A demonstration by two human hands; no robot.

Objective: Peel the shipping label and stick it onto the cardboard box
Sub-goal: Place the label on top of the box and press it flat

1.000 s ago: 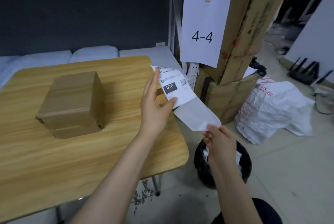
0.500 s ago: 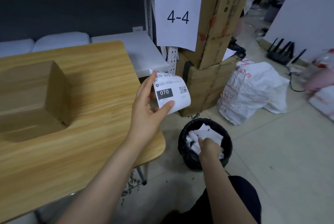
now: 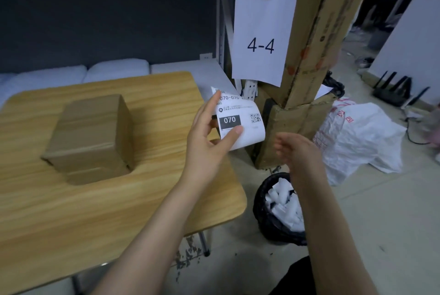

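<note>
A brown taped cardboard box [image 3: 91, 135] sits on the wooden table [image 3: 71, 211], left of centre. My left hand [image 3: 209, 137] pinches a white shipping label [image 3: 240, 118] printed with "070" and a QR code, holding it in the air past the table's right edge. The label curls at its lower end. My right hand [image 3: 297, 149] is raised beside the label, empty, its fingers blurred and loosely extended, a little apart from the paper.
A black waste bin [image 3: 264, 218] full of white paper scraps stands on the floor under my right forearm. Tall cardboard cartons [image 3: 307, 61] with a "4-4" sign [image 3: 262, 37] rise behind the label. A white sack [image 3: 362, 137] lies on the floor at right.
My right hand pulled the backing sheet off the label, dropped it into the bin, and has risen empty beside the label. My left hand kept the label.
</note>
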